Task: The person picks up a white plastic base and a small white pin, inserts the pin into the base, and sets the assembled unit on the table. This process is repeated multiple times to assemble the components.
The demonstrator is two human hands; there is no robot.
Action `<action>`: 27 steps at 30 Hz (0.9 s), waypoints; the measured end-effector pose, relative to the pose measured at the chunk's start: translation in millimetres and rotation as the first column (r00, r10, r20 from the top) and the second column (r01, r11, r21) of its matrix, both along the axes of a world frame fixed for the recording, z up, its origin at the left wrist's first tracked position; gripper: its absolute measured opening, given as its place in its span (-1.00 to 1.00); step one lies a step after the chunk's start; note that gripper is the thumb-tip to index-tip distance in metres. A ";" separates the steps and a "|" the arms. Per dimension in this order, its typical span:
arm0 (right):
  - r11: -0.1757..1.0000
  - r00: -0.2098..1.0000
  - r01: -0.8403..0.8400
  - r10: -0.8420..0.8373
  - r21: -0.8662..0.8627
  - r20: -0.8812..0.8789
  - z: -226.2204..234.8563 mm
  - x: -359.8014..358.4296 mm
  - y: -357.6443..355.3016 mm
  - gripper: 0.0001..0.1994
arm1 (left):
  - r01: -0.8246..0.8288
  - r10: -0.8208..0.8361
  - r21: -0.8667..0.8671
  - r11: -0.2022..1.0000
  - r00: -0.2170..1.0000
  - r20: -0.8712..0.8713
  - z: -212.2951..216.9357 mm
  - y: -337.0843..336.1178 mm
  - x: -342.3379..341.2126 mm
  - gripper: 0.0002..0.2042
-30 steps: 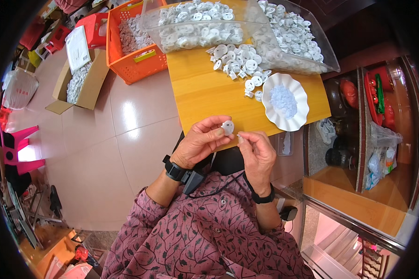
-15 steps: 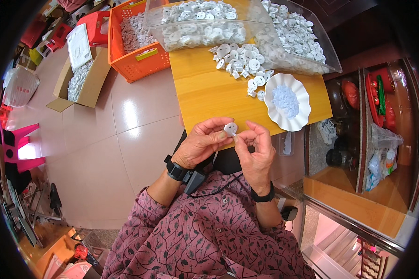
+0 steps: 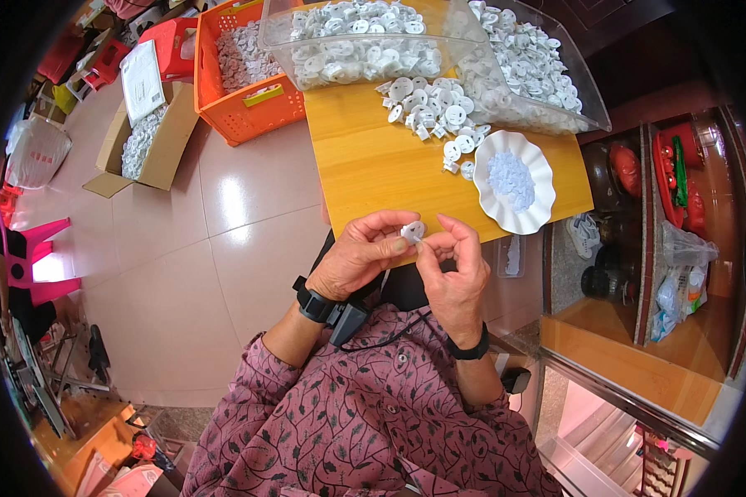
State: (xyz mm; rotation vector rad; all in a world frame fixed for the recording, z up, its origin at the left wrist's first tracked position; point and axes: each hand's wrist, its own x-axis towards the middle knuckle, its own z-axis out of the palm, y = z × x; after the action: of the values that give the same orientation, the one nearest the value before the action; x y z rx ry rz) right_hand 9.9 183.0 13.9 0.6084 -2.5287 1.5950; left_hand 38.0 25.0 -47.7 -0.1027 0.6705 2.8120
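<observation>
My left hand [image 3: 360, 253] pinches a small round white plastic part [image 3: 414, 231] with dark holes in its face, held just off the front edge of the wooden table. Against the lower edge of that part, the thumb and forefinger of my right hand [image 3: 453, 269] are pressed together; whatever they grip is too small to make out. Beyond my hands lies a loose heap of similar white plastic parts [image 3: 435, 105]. To its right stands a white scalloped bowl [image 3: 541, 197] holding tiny pale bluish pieces [image 3: 511, 180].
Two clear bins, one at the back [image 3: 365, 60] and one at the back right [image 3: 506, 106], hold many white parts. Left of the table [image 3: 352, 178] stand an orange crate [image 3: 232, 124] and a cardboard box [image 3: 167, 157]. Shelves [image 3: 622, 335] flank my right side.
The white part has tilted slightly in my left fingers. Both hands stay nearly in place, with my right fingertips still at its edge.
</observation>
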 end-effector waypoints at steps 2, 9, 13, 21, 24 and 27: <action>1.000 1.000 -0.004 0.004 0.009 -0.018 -0.5 -0.1 -0.5 -0.60 | 0.003 -0.003 -0.009 1.000 1.000 0.001 2.2 -0.2 0.7 -0.63; 0.999 0.998 0.007 -0.004 0.041 -0.069 -0.7 0.5 -1.9 -0.61 | -0.006 0.006 -0.139 0.990 1.000 -0.003 3.7 -1.5 1.4 -0.63; 0.994 0.993 -0.024 0.036 0.106 -0.114 1.1 -0.3 -0.5 -0.60 | 0.009 -0.018 -0.247 0.969 0.999 -0.035 7.5 -4.3 0.6 -0.65; 0.998 0.998 -0.052 0.053 0.046 -0.022 1.9 0.6 -3.1 -0.66 | 0.024 -0.045 -0.300 0.954 0.997 -0.063 5.9 -6.5 1.1 -0.67; 0.999 0.999 -0.033 0.034 -0.017 0.027 0.9 0.9 -2.6 -0.69 | -0.008 0.010 -0.199 0.980 1.000 0.005 6.7 -6.5 1.7 -0.67; 1.000 1.000 -0.024 0.024 0.013 0.014 2.5 0.9 0.5 -0.76 | -0.010 0.021 -0.126 0.992 0.996 0.088 8.0 -6.0 3.4 -0.66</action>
State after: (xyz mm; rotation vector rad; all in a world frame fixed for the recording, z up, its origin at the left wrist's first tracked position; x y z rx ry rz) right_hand 10.9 183.5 16.5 0.6335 -2.5541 1.5967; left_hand 41.4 19.1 -39.7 -0.2551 0.8280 2.7592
